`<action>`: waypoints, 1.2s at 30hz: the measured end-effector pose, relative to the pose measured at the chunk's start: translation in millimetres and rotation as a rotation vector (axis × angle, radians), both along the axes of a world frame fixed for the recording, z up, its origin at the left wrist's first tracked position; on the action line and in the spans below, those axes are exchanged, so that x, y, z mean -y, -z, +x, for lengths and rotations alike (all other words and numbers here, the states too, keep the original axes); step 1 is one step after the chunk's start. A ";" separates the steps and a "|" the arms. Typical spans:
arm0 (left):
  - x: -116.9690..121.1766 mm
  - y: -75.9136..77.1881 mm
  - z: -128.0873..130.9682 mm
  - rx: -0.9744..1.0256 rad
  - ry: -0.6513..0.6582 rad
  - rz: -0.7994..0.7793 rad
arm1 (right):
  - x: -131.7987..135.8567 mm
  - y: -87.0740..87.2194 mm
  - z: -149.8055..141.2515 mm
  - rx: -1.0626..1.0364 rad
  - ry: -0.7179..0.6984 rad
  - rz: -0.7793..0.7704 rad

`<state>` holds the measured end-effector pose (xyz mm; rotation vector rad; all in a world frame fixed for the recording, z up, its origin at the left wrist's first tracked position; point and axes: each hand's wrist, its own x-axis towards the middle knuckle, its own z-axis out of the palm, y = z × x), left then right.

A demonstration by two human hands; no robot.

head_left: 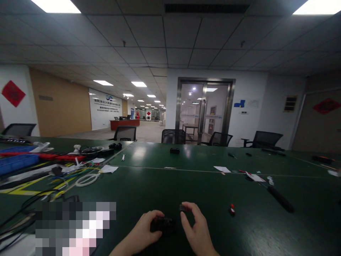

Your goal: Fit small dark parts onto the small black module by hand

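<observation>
On the green tabletop [149, 185], my left hand [146, 227] curls its thumb and fingers around the side of a black block-like object [165, 224]. Its exact kind is too dark to make out. To the right of it, my right hand [195, 225] pinches a small dark piece [182, 208] between thumb and fingertips, a short way apart from the black object. A small red and white item [232, 209] lies on the table to the right of my right hand.
Cables, a coiled white cord [87, 180] and blue trays [18, 163] crowd the left side. Farther off sit a small black box [174, 150] and paper scraps [222, 169]. A long black-handled tool [280, 199] lies at right. Chairs [173, 136] line the far edge.
</observation>
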<state>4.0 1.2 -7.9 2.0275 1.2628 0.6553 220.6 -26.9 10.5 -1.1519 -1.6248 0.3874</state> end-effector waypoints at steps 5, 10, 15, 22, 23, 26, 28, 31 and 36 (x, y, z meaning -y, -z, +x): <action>3.0 -6.8 1.9 -0.015 0.006 -0.007 | -3.2 2.8 3.3 -0.031 0.014 0.014; 5.7 -12.8 4.1 -0.021 -0.003 -0.022 | -4.6 4.3 5.1 -0.062 0.050 0.050; 4.7 -10.1 3.3 -0.017 0.001 -0.009 | -6.0 6.3 5.4 -0.067 0.088 0.017; 2.7 -5.2 0.6 -0.015 0.007 -0.001 | -6.0 4.9 5.9 -0.083 0.086 0.024; 2.3 -4.3 0.2 -0.016 0.003 -0.003 | -5.9 4.7 6.1 -0.083 0.087 0.025; 1.2 -2.2 -0.7 -0.018 -0.002 -0.010 | -6.3 5.1 6.3 -0.095 0.092 0.037; 0.8 -1.8 -0.9 -0.015 0.001 -0.020 | -7.0 5.9 6.2 -0.103 0.101 0.034; 0.8 -2.4 -0.7 -0.017 0.007 -0.022 | -8.0 7.1 5.8 -0.110 0.113 0.022; 0.2 -0.8 -0.9 -0.015 0.008 -0.011 | -7.5 7.4 5.7 -0.121 0.103 0.015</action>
